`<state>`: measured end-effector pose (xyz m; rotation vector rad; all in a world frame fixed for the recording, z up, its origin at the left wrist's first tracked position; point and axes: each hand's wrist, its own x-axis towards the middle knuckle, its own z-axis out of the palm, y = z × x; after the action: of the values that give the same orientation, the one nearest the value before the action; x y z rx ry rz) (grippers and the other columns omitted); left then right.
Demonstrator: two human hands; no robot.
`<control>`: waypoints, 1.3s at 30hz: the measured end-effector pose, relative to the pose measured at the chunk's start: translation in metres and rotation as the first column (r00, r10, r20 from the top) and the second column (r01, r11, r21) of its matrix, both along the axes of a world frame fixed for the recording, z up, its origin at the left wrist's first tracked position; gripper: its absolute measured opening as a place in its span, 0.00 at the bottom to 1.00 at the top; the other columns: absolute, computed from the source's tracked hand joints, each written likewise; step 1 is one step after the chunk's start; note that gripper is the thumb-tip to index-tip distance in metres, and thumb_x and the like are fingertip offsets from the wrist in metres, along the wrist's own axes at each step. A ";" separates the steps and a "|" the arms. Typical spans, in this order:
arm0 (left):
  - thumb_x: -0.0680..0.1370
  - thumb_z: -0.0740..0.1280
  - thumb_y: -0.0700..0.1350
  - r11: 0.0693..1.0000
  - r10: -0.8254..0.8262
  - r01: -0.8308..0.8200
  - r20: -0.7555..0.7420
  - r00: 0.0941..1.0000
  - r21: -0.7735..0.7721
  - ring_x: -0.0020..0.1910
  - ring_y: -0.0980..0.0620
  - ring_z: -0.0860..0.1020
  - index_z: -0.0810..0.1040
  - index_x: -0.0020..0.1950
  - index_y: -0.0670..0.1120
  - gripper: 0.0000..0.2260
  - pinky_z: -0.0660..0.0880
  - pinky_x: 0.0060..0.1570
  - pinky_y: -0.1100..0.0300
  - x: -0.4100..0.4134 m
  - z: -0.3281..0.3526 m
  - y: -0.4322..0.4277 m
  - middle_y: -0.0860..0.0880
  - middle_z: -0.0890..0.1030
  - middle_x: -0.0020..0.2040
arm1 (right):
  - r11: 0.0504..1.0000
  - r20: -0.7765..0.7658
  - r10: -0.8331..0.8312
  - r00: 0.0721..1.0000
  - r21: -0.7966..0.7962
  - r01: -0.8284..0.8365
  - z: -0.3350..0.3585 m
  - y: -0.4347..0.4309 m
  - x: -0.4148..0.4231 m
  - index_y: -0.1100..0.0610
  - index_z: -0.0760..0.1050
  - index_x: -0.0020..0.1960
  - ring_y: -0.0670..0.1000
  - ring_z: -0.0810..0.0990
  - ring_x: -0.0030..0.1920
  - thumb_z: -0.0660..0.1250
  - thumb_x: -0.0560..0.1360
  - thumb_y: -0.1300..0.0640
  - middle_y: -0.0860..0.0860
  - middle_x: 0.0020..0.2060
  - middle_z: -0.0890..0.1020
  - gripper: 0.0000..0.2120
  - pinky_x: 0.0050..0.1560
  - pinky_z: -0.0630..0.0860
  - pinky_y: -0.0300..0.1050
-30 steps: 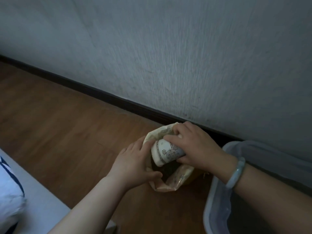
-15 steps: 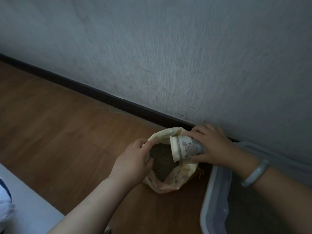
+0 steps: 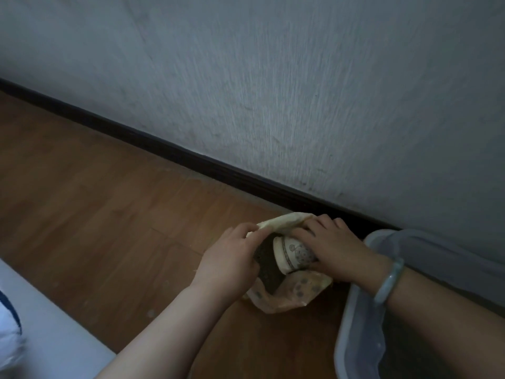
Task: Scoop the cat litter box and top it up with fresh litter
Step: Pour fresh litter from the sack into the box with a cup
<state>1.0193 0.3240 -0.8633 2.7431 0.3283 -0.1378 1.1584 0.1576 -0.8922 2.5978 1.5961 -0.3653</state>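
Observation:
A beige patterned litter bag [image 3: 289, 294] stands open on the wood floor by the wall, with dark litter [image 3: 266, 265] showing inside. My left hand [image 3: 232, 258] grips the bag's left rim and holds it open. My right hand [image 3: 333, 247] is closed around a white patterned paper cup [image 3: 292, 254], which lies on its side with its mouth pointing left, into the bag's opening. The pale plastic litter box [image 3: 355, 310] sits at the lower right, under my right forearm, and its inside is dark.
A grey wall with a dark baseboard [image 3: 169, 151] runs diagonally behind the bag. A pale slab edge [image 3: 46, 337] and a white and blue object [image 3: 8, 324] lie at the lower left. Bare wood floor [image 3: 95, 214] spreads to the left.
My right hand lifted the cup out toward the litter box, then swung it back down into the bag's mouth. My left hand kept hold of the bag rim.

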 end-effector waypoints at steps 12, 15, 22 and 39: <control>0.73 0.62 0.38 0.998 0.029 -0.026 0.044 0.999 -0.052 0.65 0.53 0.66 0.64 0.73 0.57 0.30 0.70 0.58 0.60 0.013 -0.013 0.002 0.55 0.66 0.69 | 0.997 -0.309 -0.076 0.948 0.002 0.080 -0.026 0.009 0.017 0.43 0.56 0.73 0.52 0.58 0.67 0.68 0.71 0.44 0.46 0.70 0.61 0.35 0.66 0.57 0.49; 0.73 0.63 0.37 0.994 0.050 -0.045 0.044 0.998 -0.098 0.65 0.54 0.66 0.64 0.73 0.56 0.30 0.69 0.57 0.63 0.013 -0.016 0.003 0.55 0.66 0.69 | 0.998 -0.360 -0.052 0.932 0.021 0.064 -0.031 0.016 0.010 0.42 0.56 0.73 0.52 0.53 0.71 0.68 0.71 0.44 0.44 0.72 0.58 0.35 0.69 0.53 0.53; 0.73 0.64 0.37 0.985 0.064 -0.062 0.007 0.998 -0.161 0.64 0.57 0.65 0.63 0.73 0.59 0.31 0.70 0.56 0.64 0.011 -0.014 0.006 0.59 0.65 0.69 | 0.995 -0.416 -0.052 0.908 0.060 0.085 -0.044 0.033 -0.010 0.41 0.53 0.74 0.52 0.51 0.73 0.68 0.71 0.45 0.44 0.74 0.55 0.36 0.70 0.50 0.53; 0.74 0.70 0.49 0.969 0.013 -0.020 -0.032 0.999 -0.245 0.63 0.59 0.66 0.62 0.72 0.63 0.29 0.73 0.58 0.58 0.003 -0.010 0.018 0.62 0.63 0.68 | 0.946 -0.775 -0.123 0.620 0.097 0.310 -0.033 0.020 0.005 0.45 0.66 0.62 0.45 0.71 0.59 0.77 0.64 0.57 0.44 0.59 0.71 0.32 0.58 0.74 0.45</control>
<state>1.0223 0.3416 -0.8731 2.4948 0.3190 -0.2016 1.1631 0.1781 -0.9253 3.0210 1.5240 -1.5909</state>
